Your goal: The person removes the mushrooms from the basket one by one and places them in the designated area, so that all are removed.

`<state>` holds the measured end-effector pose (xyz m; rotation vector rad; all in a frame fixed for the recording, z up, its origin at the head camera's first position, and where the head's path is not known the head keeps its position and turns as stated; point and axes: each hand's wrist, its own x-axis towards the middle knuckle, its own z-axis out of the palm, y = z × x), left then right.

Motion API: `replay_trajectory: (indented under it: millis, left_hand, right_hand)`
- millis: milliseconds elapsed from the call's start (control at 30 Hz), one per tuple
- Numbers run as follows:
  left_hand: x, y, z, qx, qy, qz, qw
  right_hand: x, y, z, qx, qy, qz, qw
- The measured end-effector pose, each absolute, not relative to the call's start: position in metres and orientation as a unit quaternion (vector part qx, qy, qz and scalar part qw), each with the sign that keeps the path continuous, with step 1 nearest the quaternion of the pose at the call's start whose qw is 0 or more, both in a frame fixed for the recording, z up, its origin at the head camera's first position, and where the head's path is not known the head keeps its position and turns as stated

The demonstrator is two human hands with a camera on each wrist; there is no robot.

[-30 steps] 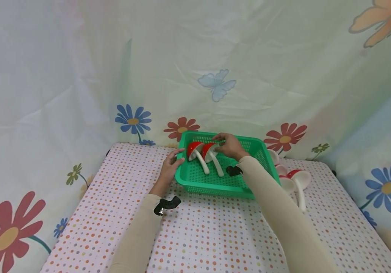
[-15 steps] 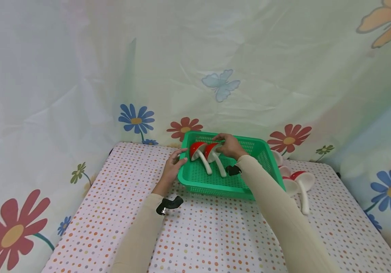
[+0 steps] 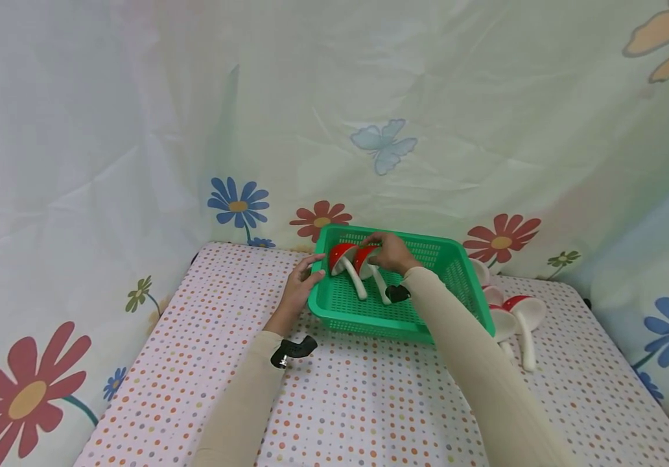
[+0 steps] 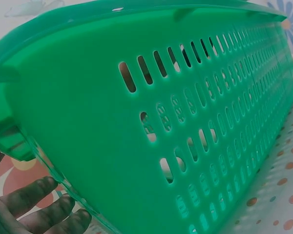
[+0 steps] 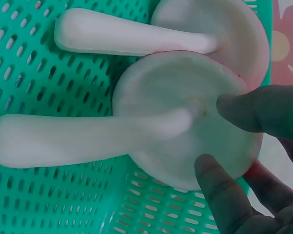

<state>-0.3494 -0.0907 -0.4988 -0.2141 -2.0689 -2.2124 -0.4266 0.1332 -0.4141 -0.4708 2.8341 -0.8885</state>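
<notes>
Green plastic basket (image 3: 404, 311) sits toward the far side of the dotted tablecloth (image 3: 340, 402), long axis running left to right. From the head camera, two red-and-white ladles stand in its back left corner, bowls up against the far wall, handles slanting down toward the person. The right hand (image 3: 389, 253) has its fingers curled over the bowl of the right-hand ladle (image 3: 367, 263), just beside the left-hand ladle (image 3: 343, 258). The left hand (image 3: 302, 288) rests against the basket's left end, fingers relaxed and fairly straight. A few more ladles (image 3: 515, 318) lie on the cloth just right of the basket.

Left wrist view is basically all basket wall (image 4: 185, 122), slotted, really close up. Fingertips (image 4: 44, 195) show at the bottom left, slightly spread, right by the lower edge; can't tell if they actually touch it.

Right wrist view: the held ladle (image 5: 185, 126) shows its white inside, handle pointing left across the mesh floor, the other ladle (image 5: 136, 34) parallel above it. Thumb and fingers (image 5: 254, 109) pinch the bowl's rim.
</notes>
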Motion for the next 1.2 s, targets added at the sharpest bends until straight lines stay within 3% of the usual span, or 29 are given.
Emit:
replay_trajectory:
  millis: [633,1200]
  left_hand:
    - [-0.3489,-0.0919,-0.4949,-0.058,-0.678,-0.732,0.029]
    - [-0.3497,-0.0911,-0.4968,-0.056,-0.683,-0.728,0.042]
  right_hand:
    - [-0.4291,0.1279,-0.4217,-0.134,0.944,-0.296,0.062]
    - [-0.4267,0.13,-0.4136,-0.124,0.946,-0.293,0.061]
